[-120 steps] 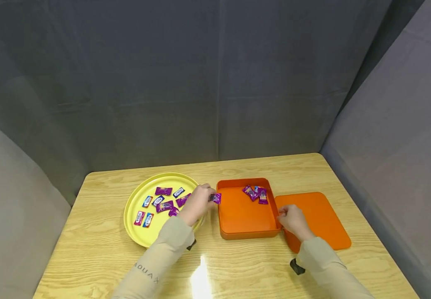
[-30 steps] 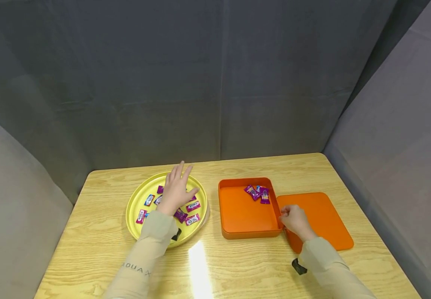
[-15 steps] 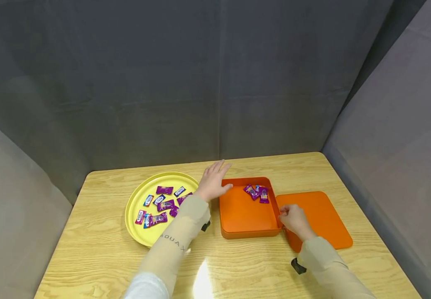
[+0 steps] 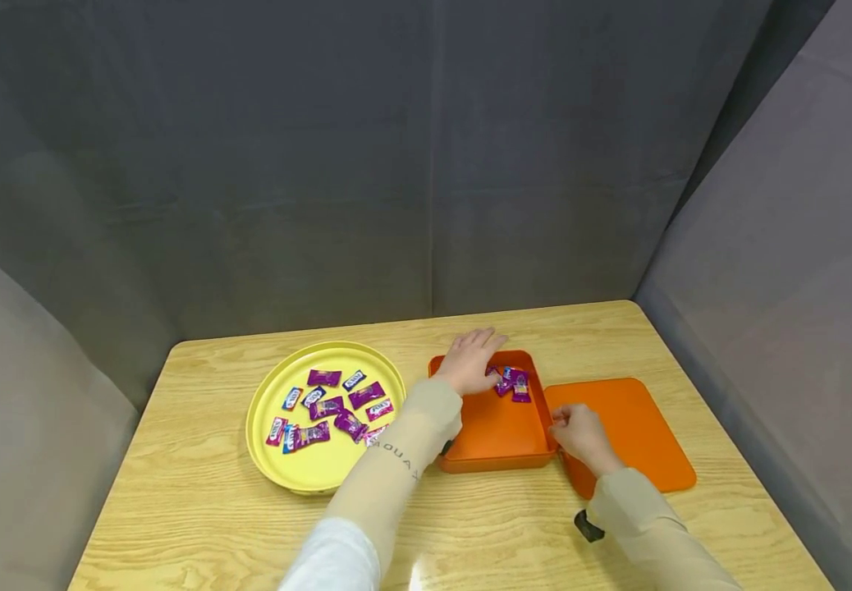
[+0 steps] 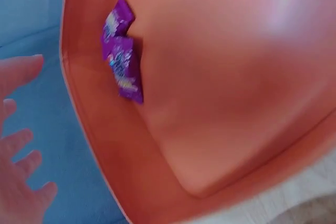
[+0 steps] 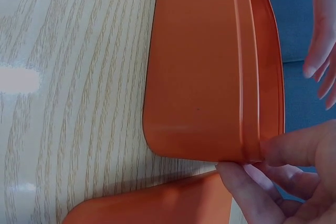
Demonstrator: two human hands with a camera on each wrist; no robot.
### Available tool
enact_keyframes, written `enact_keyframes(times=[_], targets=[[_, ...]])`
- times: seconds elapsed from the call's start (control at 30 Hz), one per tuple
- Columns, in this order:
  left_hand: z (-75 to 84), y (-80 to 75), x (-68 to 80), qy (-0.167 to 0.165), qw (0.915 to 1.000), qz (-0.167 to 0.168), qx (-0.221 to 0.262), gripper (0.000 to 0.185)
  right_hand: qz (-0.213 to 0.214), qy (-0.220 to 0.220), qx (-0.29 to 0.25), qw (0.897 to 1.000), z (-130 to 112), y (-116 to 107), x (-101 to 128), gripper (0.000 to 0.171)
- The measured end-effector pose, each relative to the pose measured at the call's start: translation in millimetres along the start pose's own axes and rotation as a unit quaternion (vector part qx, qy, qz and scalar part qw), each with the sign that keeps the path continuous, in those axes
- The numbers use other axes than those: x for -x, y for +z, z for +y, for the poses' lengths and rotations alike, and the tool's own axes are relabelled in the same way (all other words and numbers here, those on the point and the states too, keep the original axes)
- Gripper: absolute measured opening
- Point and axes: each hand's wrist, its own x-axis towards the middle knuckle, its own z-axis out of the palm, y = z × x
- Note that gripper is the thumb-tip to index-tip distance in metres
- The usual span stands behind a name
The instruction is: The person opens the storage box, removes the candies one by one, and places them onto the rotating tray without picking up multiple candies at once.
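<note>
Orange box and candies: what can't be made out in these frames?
- Head view: the left hand covers part of the purple candies in the orange box; the count is unclear.
- Head view: wrapper print on the yellow tray is too small to read.
- Left wrist view: blurred; edges crop the box.
- Right wrist view: the right hand pinches the box rim; the interior is hidden.

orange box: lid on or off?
Off. The orange rectangular box stands open with purple wrapped candies inside; its flat orange lid lies on the table beside it.

Purple candies (image 5: 122,59) — orange box (image 5: 220,103) corner
</note>
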Motion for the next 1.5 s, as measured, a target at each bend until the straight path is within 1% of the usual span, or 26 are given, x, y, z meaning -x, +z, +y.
enact_keyframes(times=[0.13, 0.23, 0.4, 0.6, 0.87, 1.07, 1.3, 1.4, 1.43, 1.5], targets=[[7.5, 7.9, -3.4, 0.008, 0.9995, -0.021, -0.023, 0.061, -0.002, 0.005, -0.007, 1.000, 0, 2, -1, 0.030], [10.8, 13.5, -4.6, 0.009, 0.9987, -0.040, -0.028, 0.057, -0.002, 0.009, -0.012, 1.000, -1, 3, -1, 0.030], [14.3, 22.2, -6.1, -0.012, 0.9966, -0.077, -0.026, 0.054, -0.005, 0.009, -0.020, 1.000, 0, 3, 1, 0.029], [16.6, 32.9, -9.2, -0.030, 0.9931, -0.110, -0.028, 0.055, -0.005, 0.009, -0.019, 1.000, 0, 4, 0, 0.030], [20.2, 40.5, -8.1, -0.053, 0.9886, -0.140, -0.017, 0.055, -0.002, 0.007, -0.017, 1.000, -1, 3, 2, 0.031], [20.2, 41.1, -6.2, -0.062, 0.9858, -0.156, -0.001, 0.058, -0.002, 0.009, -0.021, 1.000, 0, 4, 2, 0.030], [21.5, 47.9, -6.7, -0.063, 0.9852, -0.160, -0.009, 0.060, 0.000, 0.012, -0.019, 1.000, -1, 4, 2, 0.030], [23.9, 46.9, -4.7, -0.059, 0.9850, -0.162, -0.011, 0.058, 0.000, 0.015, -0.022, 1.000, -1, 4, 2, 0.030], [24.5, 46.1, -3.1, -0.059, 0.9854, -0.160, -0.007, 0.058, -0.001, 0.015, -0.022, 1.000, -1, 3, 2, 0.030], [26.0, 43.4, 2.1, -0.091, 0.9801, -0.166, 0.061, 0.060, 0.000, 0.014, -0.022, 1.000, 0, 3, 2, 0.030]])
